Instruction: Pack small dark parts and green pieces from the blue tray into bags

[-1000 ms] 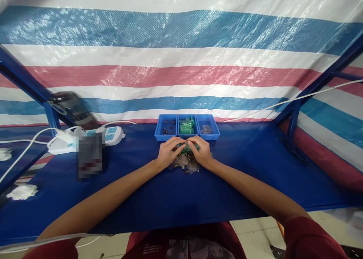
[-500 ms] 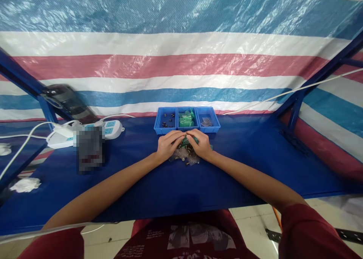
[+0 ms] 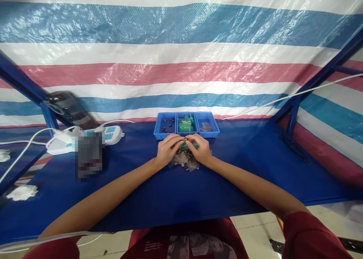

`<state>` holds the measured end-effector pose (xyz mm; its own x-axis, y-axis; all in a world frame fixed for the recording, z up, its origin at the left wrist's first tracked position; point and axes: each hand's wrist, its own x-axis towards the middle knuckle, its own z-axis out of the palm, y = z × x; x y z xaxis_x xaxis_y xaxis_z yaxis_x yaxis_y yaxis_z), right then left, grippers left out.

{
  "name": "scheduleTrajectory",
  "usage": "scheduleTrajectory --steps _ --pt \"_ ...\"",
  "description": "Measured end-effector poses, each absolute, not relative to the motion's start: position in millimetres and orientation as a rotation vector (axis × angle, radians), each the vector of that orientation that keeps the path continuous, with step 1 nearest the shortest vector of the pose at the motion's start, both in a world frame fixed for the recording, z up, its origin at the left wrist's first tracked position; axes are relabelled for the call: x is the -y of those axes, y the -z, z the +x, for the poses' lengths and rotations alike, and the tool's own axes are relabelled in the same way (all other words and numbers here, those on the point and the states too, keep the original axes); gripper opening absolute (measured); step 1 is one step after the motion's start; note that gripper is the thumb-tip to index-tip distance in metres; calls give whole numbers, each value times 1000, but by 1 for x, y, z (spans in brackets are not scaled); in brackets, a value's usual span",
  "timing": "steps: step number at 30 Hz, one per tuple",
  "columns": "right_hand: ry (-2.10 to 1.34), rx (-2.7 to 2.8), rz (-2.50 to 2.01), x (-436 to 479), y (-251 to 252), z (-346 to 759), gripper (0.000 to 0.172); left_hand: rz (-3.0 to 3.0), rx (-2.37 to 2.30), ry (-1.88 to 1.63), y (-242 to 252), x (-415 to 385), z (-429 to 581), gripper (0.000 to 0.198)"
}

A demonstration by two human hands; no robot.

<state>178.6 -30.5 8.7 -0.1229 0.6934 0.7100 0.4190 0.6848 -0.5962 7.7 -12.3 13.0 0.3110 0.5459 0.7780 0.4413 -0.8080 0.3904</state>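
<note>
My left hand (image 3: 168,150) and my right hand (image 3: 199,149) meet fingertip to fingertip over a mixed pile (image 3: 185,158) on the table. Both hands are closed in a pinch, and a tiny piece seems to sit between them, too small to name. The pile holds clear plastic pieces, green pieces and small dark and brassy metal parts; the fingers hide its upper part. Just beyond stand three joined blue bins: the left bin (image 3: 157,126) has several small metal parts, the middle bin (image 3: 186,134) green packets, the right bin (image 3: 211,135) some clear flat pieces.
A white power strip (image 3: 115,135) with cords lies at the left, behind a blurred-out dark object (image 3: 90,155). A dark bottle (image 3: 72,108) leans by the blue frame. Crumpled white tissue (image 3: 23,193) lies at the left edge. Striped sheeting (image 3: 181,72) hangs behind the blue table (image 3: 159,198).
The whole view has shifted slightly, so the table and bins appear a little lower. My hands stay together over the pile, with a slight shift of the fingertips.
</note>
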Motion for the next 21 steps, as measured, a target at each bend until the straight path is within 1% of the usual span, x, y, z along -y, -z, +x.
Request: scheduleTrajectory --steps 10,21 --pt "-310 1715 -888 29 -5 178 17 2396 -973 -1505 -11 10 6 16" --pt "-316 1717 -876 28 -6 178 13 2424 -916 -1558 -12 10 6 16"
